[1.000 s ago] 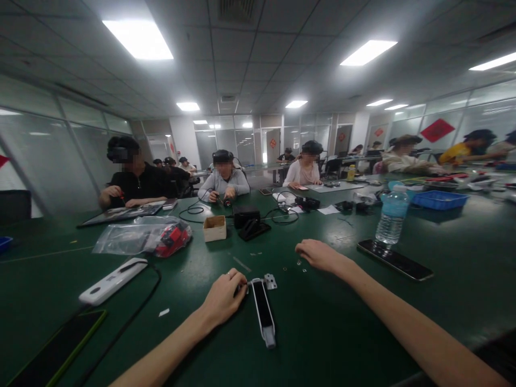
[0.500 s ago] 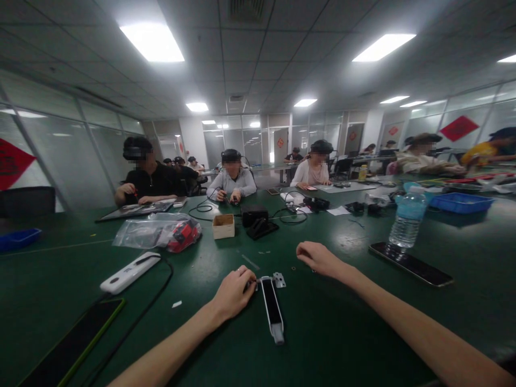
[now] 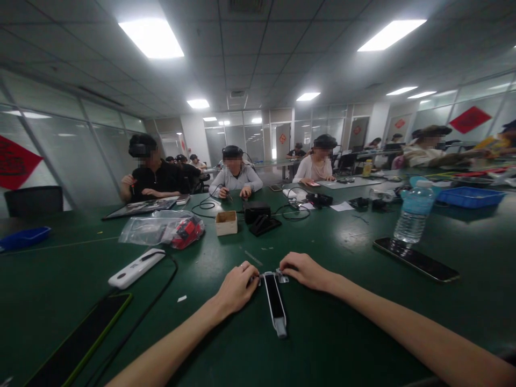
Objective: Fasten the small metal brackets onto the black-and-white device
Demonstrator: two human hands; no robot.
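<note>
Head cam: spotted a white-framed black device [image 3: 274, 301] on the desk [image 3: 322, 344], had left hand [image 3: 238, 287] curled beside its far end, right hand [image 3: 305, 270] bent at a metal bracket [image 3: 284, 279]. Couldn't make out either grip's gap or hold. Saw phone [image 3: 415, 259] farther right.

A slim strip [image 3: 274, 301], black between 2 pale edges with a grey near end, lies lengthwise on the table [image 3: 342, 344]; a silvery metal bracket [image 3: 285, 279] sits at its far right.

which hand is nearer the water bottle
Right. The right hand is left of the water bottle, on its near side; the left hand is farther left, past the long strip.
</note>
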